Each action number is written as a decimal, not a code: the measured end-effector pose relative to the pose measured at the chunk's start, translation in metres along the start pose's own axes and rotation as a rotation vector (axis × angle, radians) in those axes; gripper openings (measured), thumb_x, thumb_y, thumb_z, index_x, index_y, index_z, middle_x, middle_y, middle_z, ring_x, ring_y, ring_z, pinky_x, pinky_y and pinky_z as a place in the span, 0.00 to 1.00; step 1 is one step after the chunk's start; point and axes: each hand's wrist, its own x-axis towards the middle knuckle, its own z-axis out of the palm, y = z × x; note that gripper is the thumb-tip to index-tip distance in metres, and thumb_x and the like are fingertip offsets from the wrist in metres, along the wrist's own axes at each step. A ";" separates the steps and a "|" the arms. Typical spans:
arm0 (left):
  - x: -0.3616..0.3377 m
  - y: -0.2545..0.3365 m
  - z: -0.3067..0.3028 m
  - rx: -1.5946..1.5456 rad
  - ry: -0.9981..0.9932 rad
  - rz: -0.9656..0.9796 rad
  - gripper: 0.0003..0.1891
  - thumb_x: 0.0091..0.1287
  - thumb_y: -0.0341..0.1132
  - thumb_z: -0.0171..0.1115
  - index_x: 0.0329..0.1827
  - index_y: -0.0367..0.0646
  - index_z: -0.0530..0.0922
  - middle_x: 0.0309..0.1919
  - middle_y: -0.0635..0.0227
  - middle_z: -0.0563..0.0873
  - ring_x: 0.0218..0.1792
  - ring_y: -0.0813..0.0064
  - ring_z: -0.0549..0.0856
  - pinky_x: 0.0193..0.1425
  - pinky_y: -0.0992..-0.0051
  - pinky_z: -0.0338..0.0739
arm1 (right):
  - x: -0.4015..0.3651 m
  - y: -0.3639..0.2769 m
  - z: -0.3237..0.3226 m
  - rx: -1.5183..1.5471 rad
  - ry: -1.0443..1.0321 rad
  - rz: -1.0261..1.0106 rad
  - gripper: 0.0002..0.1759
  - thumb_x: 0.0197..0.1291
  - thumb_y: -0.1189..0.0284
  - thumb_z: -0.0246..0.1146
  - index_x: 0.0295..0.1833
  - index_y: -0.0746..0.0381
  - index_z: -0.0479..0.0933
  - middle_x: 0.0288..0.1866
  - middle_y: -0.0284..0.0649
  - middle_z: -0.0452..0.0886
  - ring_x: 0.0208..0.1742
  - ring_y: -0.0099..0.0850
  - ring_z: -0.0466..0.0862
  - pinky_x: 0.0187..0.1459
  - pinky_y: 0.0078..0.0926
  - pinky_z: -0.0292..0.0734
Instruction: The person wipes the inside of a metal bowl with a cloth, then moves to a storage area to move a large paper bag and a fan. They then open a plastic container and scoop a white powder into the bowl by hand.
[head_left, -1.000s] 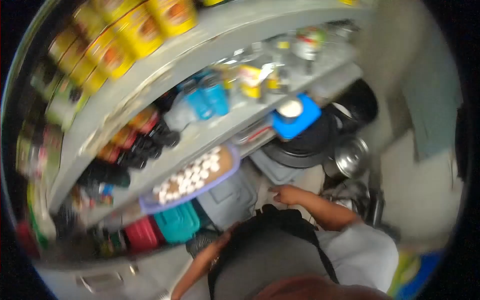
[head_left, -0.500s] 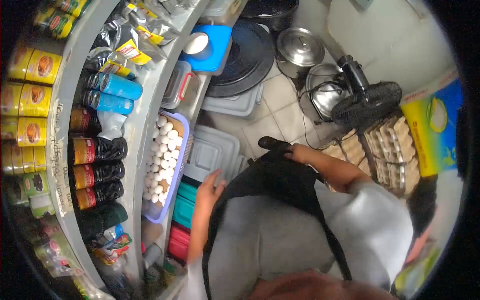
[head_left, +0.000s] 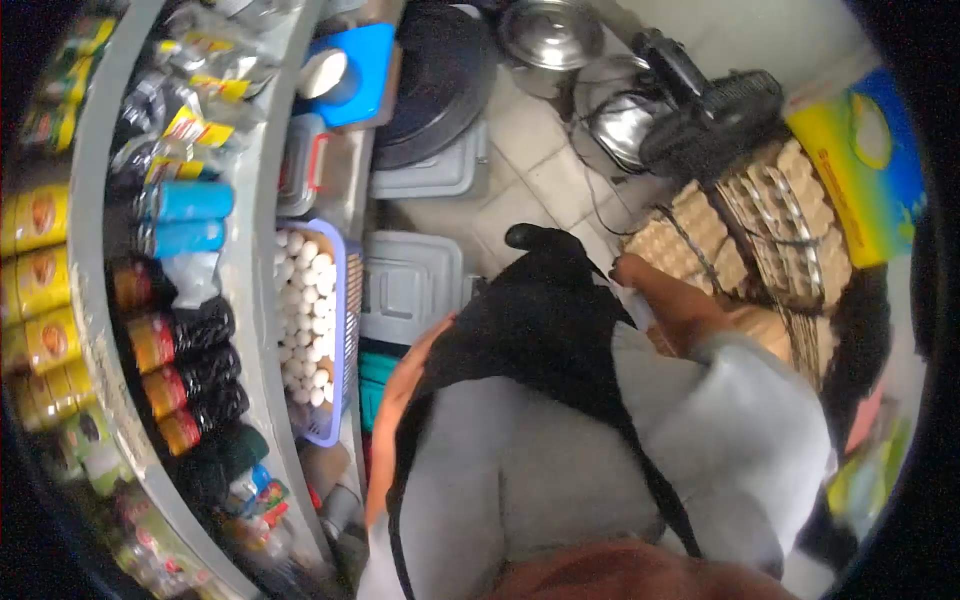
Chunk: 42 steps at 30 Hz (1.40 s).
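Note:
A black apron (head_left: pixel 530 310) hangs over the grey shirt on my body. My right hand (head_left: pixel 630 275) is at the apron's right edge, above the brown egg trays. Its fingers are mostly hidden and blurred, and a pale patch shows just below it. On the other side, my left hand (head_left: pixel 432 338) lies against the apron's left edge, near a grey lidded bin (head_left: pixel 410 285). The fingers of that hand are hidden too. Left of it, a purple basket (head_left: pixel 345 330) holds many white eggs (head_left: pixel 305 310) on a shelf.
Shelves on the left carry yellow cans (head_left: pixel 45 340), dark jars (head_left: pixel 190 385) and blue cans (head_left: pixel 190 202). On the tiled floor (head_left: pixel 545 190) ahead are lidded pots (head_left: pixel 550 35) and a black fan (head_left: pixel 715 110). Tied egg trays (head_left: pixel 775 225) stand at the right beside a yellow-blue sack (head_left: pixel 860 170).
The view has shifted, with the shelves and floor items sitting differently. My left hand has moved in against the apron from open air. My right hand has moved off the apron's front to its edge.

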 end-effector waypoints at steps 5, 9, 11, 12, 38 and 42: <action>0.021 -0.005 -0.008 0.038 -0.095 -0.049 0.28 0.78 0.50 0.50 0.71 0.37 0.72 0.68 0.59 0.77 0.73 0.67 0.70 0.77 0.69 0.57 | 0.009 0.004 0.013 0.161 0.099 0.021 0.19 0.55 0.60 0.60 0.41 0.64 0.85 0.39 0.56 0.85 0.44 0.55 0.85 0.48 0.49 0.80; 0.040 0.001 -0.009 0.102 -0.171 -0.073 0.28 0.78 0.50 0.49 0.71 0.38 0.72 0.69 0.59 0.77 0.73 0.67 0.69 0.78 0.69 0.57 | -0.022 -0.050 -0.051 0.250 0.079 0.133 0.21 0.56 0.59 0.61 0.50 0.62 0.84 0.43 0.55 0.86 0.46 0.54 0.85 0.51 0.47 0.80; 0.048 0.002 -0.007 0.137 -0.220 -0.088 0.29 0.78 0.51 0.49 0.71 0.38 0.72 0.69 0.59 0.77 0.74 0.67 0.69 0.78 0.69 0.56 | -0.037 -0.063 -0.063 0.352 0.070 0.187 0.23 0.57 0.59 0.61 0.53 0.61 0.83 0.45 0.55 0.86 0.47 0.53 0.85 0.52 0.47 0.80; 0.055 0.002 -0.007 0.152 -0.245 -0.092 0.29 0.78 0.51 0.49 0.72 0.38 0.72 0.69 0.59 0.77 0.74 0.67 0.69 0.78 0.69 0.56 | -0.043 -0.066 -0.065 0.330 0.110 0.154 0.23 0.57 0.60 0.60 0.54 0.61 0.83 0.46 0.55 0.86 0.48 0.54 0.85 0.52 0.47 0.79; 0.034 0.000 0.001 0.182 0.159 -0.085 0.26 0.75 0.50 0.54 0.70 0.46 0.75 0.62 0.53 0.82 0.64 0.60 0.80 0.68 0.67 0.70 | 0.084 0.012 -0.004 -0.063 0.257 -0.217 0.23 0.63 0.56 0.59 0.52 0.63 0.83 0.52 0.54 0.84 0.54 0.53 0.83 0.58 0.46 0.78; 0.021 -0.004 -0.004 0.240 0.303 -0.041 0.26 0.75 0.51 0.54 0.69 0.46 0.76 0.61 0.56 0.83 0.62 0.64 0.81 0.67 0.68 0.71 | 0.016 -0.102 -0.140 0.188 0.141 -0.108 0.23 0.63 0.57 0.60 0.55 0.63 0.82 0.53 0.56 0.83 0.55 0.54 0.82 0.59 0.46 0.77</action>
